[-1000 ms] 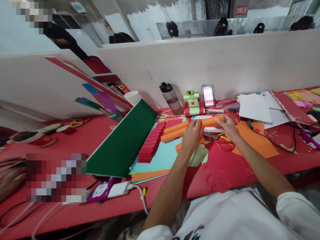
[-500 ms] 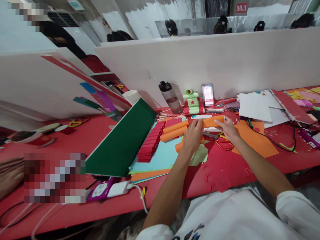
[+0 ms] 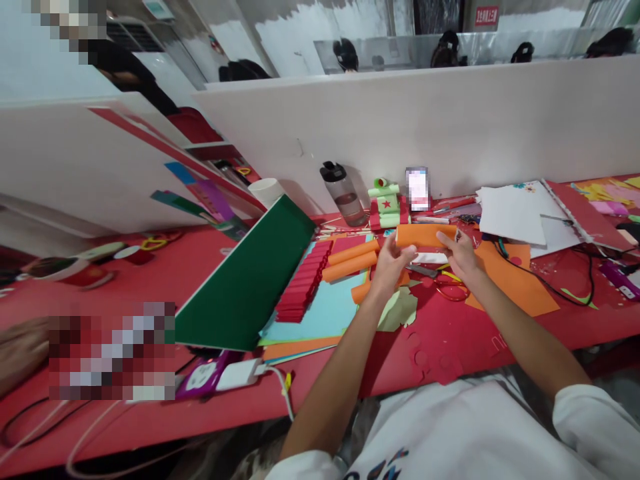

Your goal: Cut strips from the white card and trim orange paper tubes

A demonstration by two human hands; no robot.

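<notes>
An orange paper roll (image 3: 423, 235) is held up level above the table between my two hands. My left hand (image 3: 391, 267) grips its left end, thumb toward me. At the other end my right hand (image 3: 461, 255) closes on it, thumb along the near side. More orange paper tubes (image 3: 350, 265) lie to the left of my left hand on light blue paper (image 3: 333, 307), beside a row of folded red paper strips (image 3: 303, 283). Below the roll are scissors (image 3: 450, 283) with red and yellow handles and pale green paper scraps (image 3: 399, 310).
A green board (image 3: 250, 280) leans at the left. Behind stand a water bottle (image 3: 345, 197), a green and red paper model (image 3: 387, 203) and a phone (image 3: 418, 190) against the white partition (image 3: 375, 127). Orange sheets (image 3: 515, 280) and a black cable (image 3: 555, 293) lie at right.
My left hand has turned so its thumb faces up on the roll's near side. The roll has tilted to level and my right hand has shifted slightly right.
</notes>
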